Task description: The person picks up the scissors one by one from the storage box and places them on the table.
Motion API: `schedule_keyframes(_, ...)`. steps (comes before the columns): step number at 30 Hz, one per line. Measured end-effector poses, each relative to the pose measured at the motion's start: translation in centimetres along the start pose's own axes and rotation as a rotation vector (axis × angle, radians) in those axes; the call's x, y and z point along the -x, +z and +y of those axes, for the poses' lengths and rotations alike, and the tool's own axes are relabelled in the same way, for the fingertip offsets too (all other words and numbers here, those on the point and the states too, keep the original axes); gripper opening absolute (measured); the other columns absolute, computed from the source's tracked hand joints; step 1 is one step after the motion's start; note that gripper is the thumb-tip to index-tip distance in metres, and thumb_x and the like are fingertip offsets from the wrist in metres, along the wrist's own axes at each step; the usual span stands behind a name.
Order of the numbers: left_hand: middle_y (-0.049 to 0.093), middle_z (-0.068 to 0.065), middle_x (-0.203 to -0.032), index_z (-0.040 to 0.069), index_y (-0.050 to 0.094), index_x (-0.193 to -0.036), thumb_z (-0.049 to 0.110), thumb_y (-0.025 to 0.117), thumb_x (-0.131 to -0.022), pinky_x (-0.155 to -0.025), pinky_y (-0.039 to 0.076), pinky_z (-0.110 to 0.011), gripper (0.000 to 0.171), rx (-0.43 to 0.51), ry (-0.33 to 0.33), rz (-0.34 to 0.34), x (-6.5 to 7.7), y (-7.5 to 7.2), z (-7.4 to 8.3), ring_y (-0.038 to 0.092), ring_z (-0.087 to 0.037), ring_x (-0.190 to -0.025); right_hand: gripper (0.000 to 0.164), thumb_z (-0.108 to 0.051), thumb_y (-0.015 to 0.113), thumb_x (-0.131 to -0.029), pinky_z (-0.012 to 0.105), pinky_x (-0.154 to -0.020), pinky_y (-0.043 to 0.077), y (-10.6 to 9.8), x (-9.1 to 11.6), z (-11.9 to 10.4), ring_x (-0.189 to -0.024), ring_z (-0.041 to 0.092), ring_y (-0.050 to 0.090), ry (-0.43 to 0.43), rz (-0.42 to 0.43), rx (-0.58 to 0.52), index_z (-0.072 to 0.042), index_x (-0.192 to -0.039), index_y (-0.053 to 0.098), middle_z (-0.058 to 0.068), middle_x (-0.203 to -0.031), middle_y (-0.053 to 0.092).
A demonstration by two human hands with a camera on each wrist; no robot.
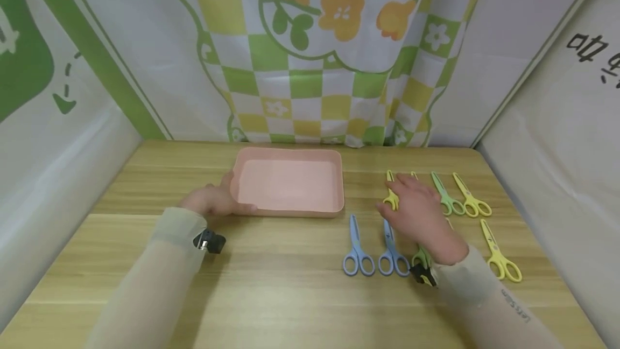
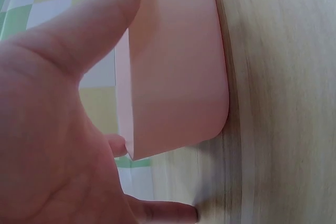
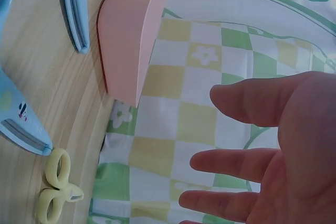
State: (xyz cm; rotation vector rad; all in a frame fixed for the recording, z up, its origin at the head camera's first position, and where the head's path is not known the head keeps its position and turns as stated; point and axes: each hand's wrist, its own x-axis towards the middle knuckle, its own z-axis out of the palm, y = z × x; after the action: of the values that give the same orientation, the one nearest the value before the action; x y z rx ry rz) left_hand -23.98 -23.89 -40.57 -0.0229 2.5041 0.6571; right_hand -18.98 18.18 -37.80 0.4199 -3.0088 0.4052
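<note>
My left hand (image 1: 213,198) is at the left end of a shallow pink tray (image 1: 341,185), thumb along the front side and fingers by the left side. In the left wrist view the thumb lies across the tray wall (image 2: 178,77), and the spread fingers look straight. My right hand (image 1: 418,211) hovers above several small scissors, its fingers extended and holding nothing. Near its fingertips lies a yellow pair of scissors (image 1: 390,201); blue scissors (image 1: 388,236) lie below the thumb. The hand partly hides another pair in the back row and green scissors (image 1: 422,256) in front.
Other scissors lie in two rows on the wooden table (image 1: 271,284): blue (image 1: 356,249), green (image 1: 445,195), yellow (image 1: 469,198) and another yellow pair (image 1: 499,257) at the right. A checked flowered cloth (image 1: 315,90) hangs behind the table, with white sheets at both sides.
</note>
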Motion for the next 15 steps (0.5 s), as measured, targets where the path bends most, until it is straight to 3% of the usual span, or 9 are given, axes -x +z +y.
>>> schedule_keyframes(6,0.023,-0.043,-0.149,0.011,-0.015,-0.158,0.081,0.069,-0.069,-0.108,0.024,-0.065,0.141,0.036,0.006,0.007,0.25,-0.13,-0.16,0.023,-0.058,-0.137,0.066,-0.040,0.064,-0.096,0.070,-0.101,0.022,0.05,-0.07,-0.12,-0.137,0.048,0.033,0.027,0.002,-0.013,0.002,-0.145,0.047,0.029,-0.149,0.038)
schedule_keyframes(9,0.020,-0.043,-0.150,0.010,-0.016,-0.157,0.080,0.065,-0.073,-0.109,0.022,-0.065,0.136,0.075,0.006,0.007,0.32,-0.16,-0.21,0.020,-0.058,-0.138,0.069,-0.040,0.063,-0.096,0.071,-0.101,0.022,0.00,-0.10,-0.02,-0.137,0.049,0.032,0.045,0.002,-0.008,0.003,-0.146,0.044,0.031,-0.150,0.036)
schedule_keyframes(15,-0.001,-0.041,-0.155,0.007,-0.019,-0.156,0.080,0.049,-0.085,-0.107,0.011,-0.073,0.122,0.092,0.014,0.042,0.86,0.19,-0.37,0.000,-0.060,-0.140,0.068,-0.040,0.063,-0.095,0.071,-0.100,0.021,0.17,-0.09,0.06,-0.137,0.051,0.031,0.060,0.020,-0.018,0.002,-0.146,0.045,0.031,-0.150,0.036)
